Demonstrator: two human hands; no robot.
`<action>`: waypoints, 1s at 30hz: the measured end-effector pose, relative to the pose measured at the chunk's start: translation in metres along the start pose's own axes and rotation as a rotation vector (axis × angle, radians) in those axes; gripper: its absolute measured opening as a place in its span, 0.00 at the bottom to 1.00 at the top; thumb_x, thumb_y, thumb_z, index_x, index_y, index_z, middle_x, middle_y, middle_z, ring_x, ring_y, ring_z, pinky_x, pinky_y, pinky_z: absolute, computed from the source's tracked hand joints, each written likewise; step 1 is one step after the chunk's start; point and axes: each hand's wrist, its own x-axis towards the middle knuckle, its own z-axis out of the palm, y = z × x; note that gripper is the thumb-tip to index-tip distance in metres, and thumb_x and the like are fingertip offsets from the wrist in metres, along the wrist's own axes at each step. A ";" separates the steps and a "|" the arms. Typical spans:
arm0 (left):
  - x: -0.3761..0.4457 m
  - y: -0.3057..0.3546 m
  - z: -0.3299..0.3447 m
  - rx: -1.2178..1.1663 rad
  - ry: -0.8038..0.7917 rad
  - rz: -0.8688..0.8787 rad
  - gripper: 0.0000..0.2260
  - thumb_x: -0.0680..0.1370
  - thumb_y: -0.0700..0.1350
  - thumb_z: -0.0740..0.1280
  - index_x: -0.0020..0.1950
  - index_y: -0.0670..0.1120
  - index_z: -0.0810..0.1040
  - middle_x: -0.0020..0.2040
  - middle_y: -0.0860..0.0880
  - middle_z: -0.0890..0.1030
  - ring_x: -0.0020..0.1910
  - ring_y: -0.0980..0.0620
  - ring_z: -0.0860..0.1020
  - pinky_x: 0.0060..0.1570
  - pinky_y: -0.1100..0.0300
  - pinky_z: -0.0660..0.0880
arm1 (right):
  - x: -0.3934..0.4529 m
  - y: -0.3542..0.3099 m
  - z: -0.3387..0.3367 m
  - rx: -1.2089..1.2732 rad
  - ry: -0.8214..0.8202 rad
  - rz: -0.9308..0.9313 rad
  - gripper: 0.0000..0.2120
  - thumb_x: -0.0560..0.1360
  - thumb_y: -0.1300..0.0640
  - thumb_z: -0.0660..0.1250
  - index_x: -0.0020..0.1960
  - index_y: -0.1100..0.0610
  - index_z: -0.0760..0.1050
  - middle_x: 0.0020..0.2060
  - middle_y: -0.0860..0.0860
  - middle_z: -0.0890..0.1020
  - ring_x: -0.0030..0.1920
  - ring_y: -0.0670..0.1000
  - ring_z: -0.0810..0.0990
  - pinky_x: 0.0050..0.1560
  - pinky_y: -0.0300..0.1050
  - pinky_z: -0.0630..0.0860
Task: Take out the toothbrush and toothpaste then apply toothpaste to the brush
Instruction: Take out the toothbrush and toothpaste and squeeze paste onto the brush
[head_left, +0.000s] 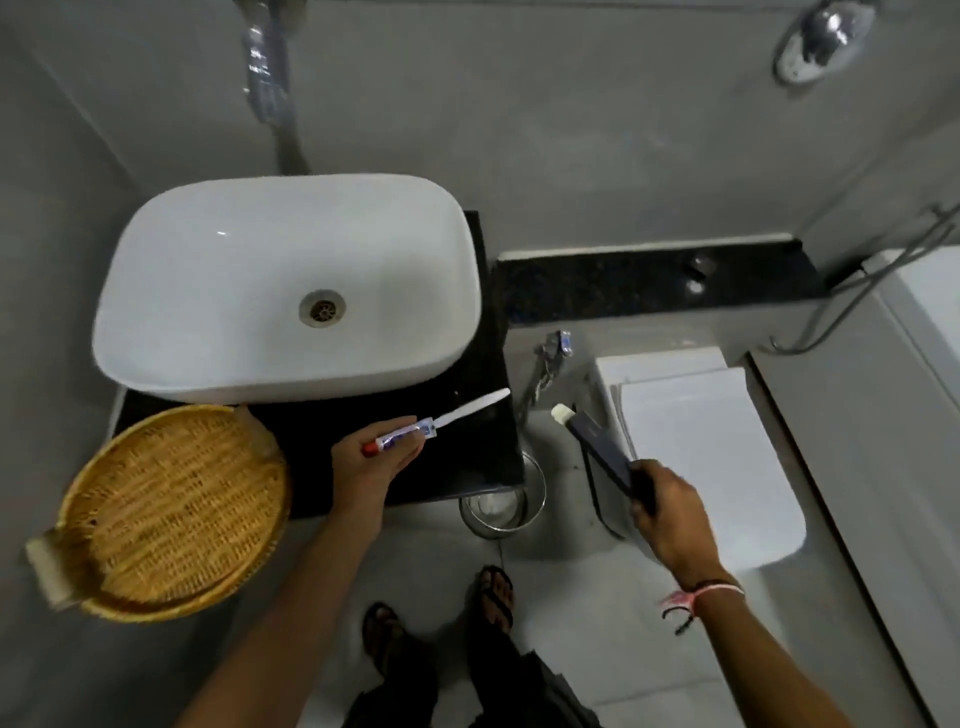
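My left hand (363, 467) is over the black counter (311, 431), closed around a small white and blue toothpaste tube (402, 435) with a red cap. The same hand also holds a white toothbrush (472, 408), which sticks out to the right past the tube; I cannot make out its bristles. My right hand (670, 514) is over the floor beside the toilet. It grips a long dark blue sleeve (602, 447) with a pale cream piece (560, 413) at its far end. The two hands are apart.
A white basin (285, 280) sits on the counter, with a round woven tray (171, 509) at the front left. A steel bin (501, 506) stands on the floor below the counter edge. The white toilet lid (711, 457) is at right, and my sandalled feet (441, 618) are below.
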 end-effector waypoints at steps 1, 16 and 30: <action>0.000 -0.002 0.005 0.033 0.000 0.020 0.10 0.73 0.31 0.75 0.49 0.44 0.88 0.46 0.46 0.90 0.43 0.52 0.88 0.43 0.67 0.84 | -0.003 0.008 0.014 0.023 -0.053 0.072 0.21 0.70 0.64 0.71 0.62 0.55 0.76 0.52 0.58 0.85 0.50 0.60 0.83 0.50 0.49 0.81; 0.046 -0.030 0.047 0.343 -0.049 0.364 0.11 0.72 0.40 0.79 0.53 0.50 0.88 0.49 0.54 0.90 0.49 0.55 0.88 0.52 0.67 0.82 | 0.080 0.049 0.232 -0.061 -0.414 0.199 0.13 0.73 0.58 0.71 0.56 0.55 0.77 0.49 0.56 0.83 0.49 0.60 0.83 0.46 0.51 0.79; 0.056 -0.040 0.053 0.507 -0.015 0.436 0.10 0.74 0.43 0.78 0.54 0.46 0.87 0.50 0.54 0.89 0.50 0.53 0.87 0.54 0.63 0.82 | 0.135 0.071 0.318 -0.194 -0.487 0.100 0.09 0.77 0.62 0.65 0.57 0.59 0.77 0.53 0.59 0.83 0.53 0.60 0.82 0.54 0.56 0.82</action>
